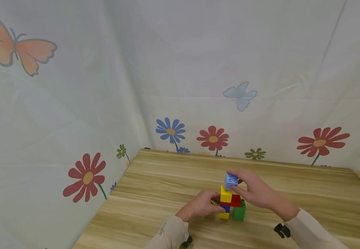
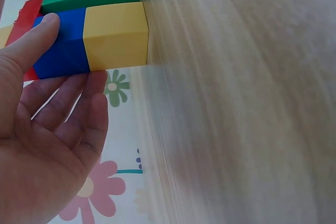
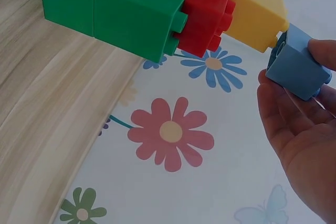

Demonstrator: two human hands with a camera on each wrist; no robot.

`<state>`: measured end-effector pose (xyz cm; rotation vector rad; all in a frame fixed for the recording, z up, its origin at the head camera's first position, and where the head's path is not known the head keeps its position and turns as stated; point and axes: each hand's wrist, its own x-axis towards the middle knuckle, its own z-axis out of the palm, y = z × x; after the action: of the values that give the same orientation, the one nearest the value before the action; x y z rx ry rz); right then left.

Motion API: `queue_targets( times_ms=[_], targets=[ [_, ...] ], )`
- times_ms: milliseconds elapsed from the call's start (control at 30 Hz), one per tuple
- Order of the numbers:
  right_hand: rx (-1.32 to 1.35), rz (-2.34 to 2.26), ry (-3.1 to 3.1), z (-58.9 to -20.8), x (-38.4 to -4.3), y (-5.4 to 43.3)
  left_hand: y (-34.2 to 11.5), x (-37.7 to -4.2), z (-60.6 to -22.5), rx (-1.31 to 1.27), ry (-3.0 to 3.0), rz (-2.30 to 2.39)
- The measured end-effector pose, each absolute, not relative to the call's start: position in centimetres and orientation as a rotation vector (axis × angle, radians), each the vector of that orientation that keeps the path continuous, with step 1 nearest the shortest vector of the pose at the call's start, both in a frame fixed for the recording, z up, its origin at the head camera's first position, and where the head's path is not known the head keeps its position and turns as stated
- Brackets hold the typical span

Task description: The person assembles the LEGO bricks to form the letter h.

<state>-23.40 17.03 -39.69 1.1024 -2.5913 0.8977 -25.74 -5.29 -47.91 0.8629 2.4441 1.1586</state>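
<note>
A small tower of toy building bricks stands on the wooden table. In its left column a yellow brick [image 2: 116,35] is at the bottom with a dark blue brick [image 2: 65,45] over it. Two stacked green bricks [image 3: 136,11] form the right column, and a red brick [image 1: 236,200] bridges both. Another yellow brick [image 3: 257,11] sits on the red one's left end. My left hand [image 1: 201,204] grips the dark blue brick, thumb in front and fingers behind. Between thumb and fingers, my right hand [image 1: 256,190] pinches a light blue brick [image 3: 299,64], tilted right at the upper yellow brick's studs.
The wood-grain table [image 1: 155,180] reaches back to a pale cloth backdrop [image 1: 192,69] printed with flowers and butterflies. Another cloth side [image 1: 43,121] hangs along the table's left edge. A black strap piece [image 1: 282,230] shows by the right sleeve.
</note>
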Motion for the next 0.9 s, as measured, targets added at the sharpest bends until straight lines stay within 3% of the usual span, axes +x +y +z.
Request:
queue_targets(
  times_ms=[900],
  targets=[
    [1.12, 0.991, -2.625, -40.14, -23.09, 16.32, -5.31, -25.78, -48.02, 0.876, 2.459, 1.156]
  ],
)
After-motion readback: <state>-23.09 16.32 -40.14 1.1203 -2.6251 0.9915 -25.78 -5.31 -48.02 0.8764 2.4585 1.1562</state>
